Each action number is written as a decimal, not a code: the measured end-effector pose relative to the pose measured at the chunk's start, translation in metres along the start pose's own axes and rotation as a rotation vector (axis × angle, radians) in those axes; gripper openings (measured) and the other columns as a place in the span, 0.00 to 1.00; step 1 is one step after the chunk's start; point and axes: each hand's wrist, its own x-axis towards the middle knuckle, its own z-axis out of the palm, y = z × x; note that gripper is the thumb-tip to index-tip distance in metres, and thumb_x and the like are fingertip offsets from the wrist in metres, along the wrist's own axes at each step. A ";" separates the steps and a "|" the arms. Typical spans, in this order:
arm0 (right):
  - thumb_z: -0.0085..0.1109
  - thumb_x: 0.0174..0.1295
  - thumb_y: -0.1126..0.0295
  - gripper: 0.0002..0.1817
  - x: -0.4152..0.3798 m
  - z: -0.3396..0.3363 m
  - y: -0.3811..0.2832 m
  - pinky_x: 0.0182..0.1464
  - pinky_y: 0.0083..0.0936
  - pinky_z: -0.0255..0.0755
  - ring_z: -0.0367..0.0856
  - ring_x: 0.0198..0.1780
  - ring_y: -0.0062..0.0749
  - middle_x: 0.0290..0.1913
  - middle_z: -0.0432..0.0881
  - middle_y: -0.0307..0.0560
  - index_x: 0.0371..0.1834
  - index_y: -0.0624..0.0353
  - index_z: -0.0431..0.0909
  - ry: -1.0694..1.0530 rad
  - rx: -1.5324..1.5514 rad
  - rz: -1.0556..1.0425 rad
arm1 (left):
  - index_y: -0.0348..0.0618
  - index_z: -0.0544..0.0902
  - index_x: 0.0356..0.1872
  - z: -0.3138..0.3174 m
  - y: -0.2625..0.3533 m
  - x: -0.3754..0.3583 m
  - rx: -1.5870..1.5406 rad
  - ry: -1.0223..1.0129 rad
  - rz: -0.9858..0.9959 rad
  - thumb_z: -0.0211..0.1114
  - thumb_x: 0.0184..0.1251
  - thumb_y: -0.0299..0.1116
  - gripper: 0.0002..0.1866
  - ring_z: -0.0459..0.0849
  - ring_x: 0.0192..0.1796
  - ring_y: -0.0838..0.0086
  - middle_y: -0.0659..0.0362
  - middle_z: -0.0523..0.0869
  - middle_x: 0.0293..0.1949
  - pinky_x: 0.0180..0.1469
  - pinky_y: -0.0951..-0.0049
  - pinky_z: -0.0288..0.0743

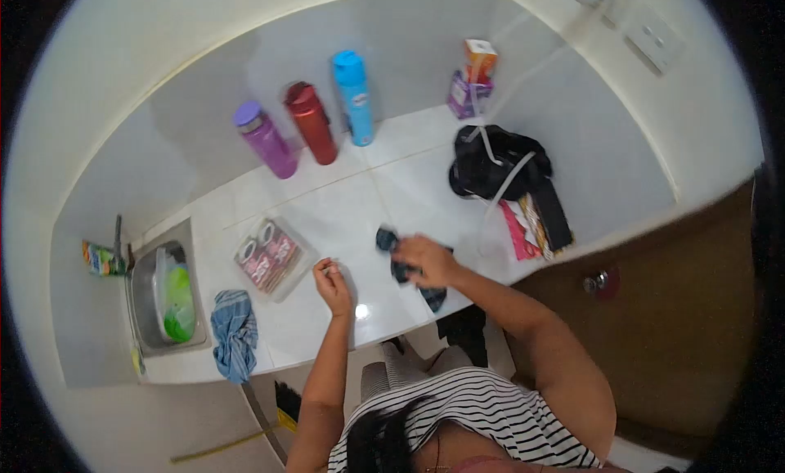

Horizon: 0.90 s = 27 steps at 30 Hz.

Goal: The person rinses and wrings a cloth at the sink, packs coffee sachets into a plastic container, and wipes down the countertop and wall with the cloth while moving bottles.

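Observation:
My right hand point(427, 260) is over a dark, crumpled cloth-like item point(388, 238) on the white tiled counter point(327, 207). Its fingers, somewhat blurred, are bent onto the dark material, which shows on both sides of the hand. A dark patterned piece point(434, 299) lies below that hand at the counter's front edge. To the left, my left hand point(333, 286) rests by the counter with its fingers curled in and nothing visible in them. Just beside it stands a clear plastic box point(272, 259) holding pink printed packets and white ring-shaped parts.
Along the wall stand purple point(266, 142), red point(312, 125) and blue point(354, 101) bottles. At right are a black bag point(499, 164), small boxes point(472, 89) and a tray of colourful items point(527, 228). A sink point(199, 305) and a blue cloth point(235, 334) are at left.

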 end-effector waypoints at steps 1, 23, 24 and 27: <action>0.65 0.49 0.66 0.28 -0.001 -0.012 0.007 0.67 0.47 0.61 0.71 0.64 0.51 0.60 0.77 0.52 0.58 0.55 0.77 0.137 -0.093 0.141 | 0.38 0.73 0.48 -0.001 -0.002 0.002 0.024 -0.017 -0.021 0.54 0.74 0.33 0.10 0.69 0.31 0.85 0.64 0.75 0.35 0.32 0.84 0.63; 0.62 0.50 0.60 0.26 -0.084 0.019 -0.086 0.65 0.47 0.62 0.73 0.57 0.56 0.52 0.78 0.59 0.52 0.61 0.76 0.253 -0.267 0.423 | 0.39 0.77 0.51 0.216 0.056 -0.065 0.360 -1.051 -0.105 0.62 0.66 0.37 0.17 0.82 0.24 0.74 0.55 0.87 0.31 0.31 0.75 0.76; 0.62 0.50 0.60 0.26 -0.084 0.018 -0.087 0.65 0.47 0.62 0.73 0.57 0.56 0.52 0.78 0.59 0.52 0.61 0.76 0.254 -0.269 0.425 | 0.38 0.78 0.48 0.217 0.060 -0.063 0.309 -1.131 -0.201 0.60 0.68 0.36 0.14 0.82 0.24 0.76 0.55 0.87 0.30 0.30 0.76 0.75; 0.61 0.52 0.59 0.26 -0.083 0.012 -0.086 0.67 0.47 0.60 0.72 0.60 0.54 0.54 0.77 0.59 0.53 0.62 0.75 0.245 -0.190 0.401 | 0.37 0.79 0.42 0.219 0.066 -0.059 0.140 -1.134 -0.294 0.56 0.72 0.35 0.11 0.81 0.24 0.79 0.57 0.85 0.26 0.29 0.78 0.74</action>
